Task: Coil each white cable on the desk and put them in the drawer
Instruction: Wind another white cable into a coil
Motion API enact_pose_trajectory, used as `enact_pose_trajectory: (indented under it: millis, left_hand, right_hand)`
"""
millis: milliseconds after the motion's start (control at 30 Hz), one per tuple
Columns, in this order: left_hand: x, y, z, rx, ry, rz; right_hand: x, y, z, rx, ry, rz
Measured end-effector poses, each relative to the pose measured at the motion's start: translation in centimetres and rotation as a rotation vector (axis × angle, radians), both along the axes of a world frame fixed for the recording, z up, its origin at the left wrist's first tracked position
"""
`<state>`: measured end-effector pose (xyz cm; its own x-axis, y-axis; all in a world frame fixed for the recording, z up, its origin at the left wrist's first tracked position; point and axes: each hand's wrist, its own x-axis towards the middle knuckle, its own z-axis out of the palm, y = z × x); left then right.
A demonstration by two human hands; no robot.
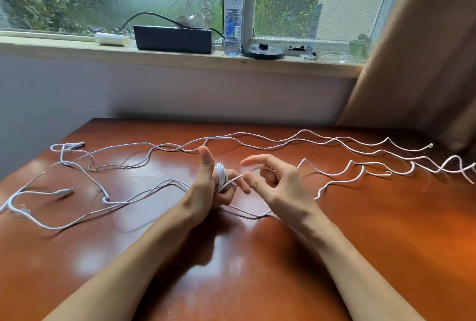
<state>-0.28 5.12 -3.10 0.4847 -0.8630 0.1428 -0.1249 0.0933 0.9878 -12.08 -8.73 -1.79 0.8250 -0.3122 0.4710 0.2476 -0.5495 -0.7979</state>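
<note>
1. Two hands work above the tabletop (386, 243); the left hand (206, 192) has its grip curled round one coil (221, 175), thumb upright.
2. Right hand (278, 187): grip pinches the strand (234, 179) leaving that coil.
3. White cables (283, 138) lie loose on the tabletop, long axes running left to right; exact count unclear, at least three ends visible.

Looks like a room at home: glossy wooden desk (386, 243) against a pale wall (180, 94), windowsill (64, 49) cluttered with a water bottle (233, 19) and black box (173, 39), brown curtain (425, 63) beside.
</note>
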Motion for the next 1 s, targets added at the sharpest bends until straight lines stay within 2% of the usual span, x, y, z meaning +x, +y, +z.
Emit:
enact_pose_trajectory:
  millis: [333,500,667,867,1000]
  left_hand:
    - [-0.68,0.15,0.61,0.174,0.059,-0.172]
    - [-0.65,0.11,0.44,0.219,-0.004,-0.283]
    - [-0.77,0.25,0.5,0.264,-0.01,-0.303]
    - [-0.61,0.14,0.6,0.297,0.047,-0.238]
    - [-0.16,0.13,0.27,0.252,0.096,-0.224]
  right_hand:
    - [0.15,0.0,-0.14,-0.034,0.012,0.044]
    - [0.24,0.09,-0.13,-0.018,0.057,0.096]
    - [0.55,-0.32,-0.57,-0.026,0.132,0.128]
    - [0.69,-0.29,-0.68,-0.017,0.12,0.138]
    - [0.79,-0.29,-0.88,-0.012,0.106,0.101]
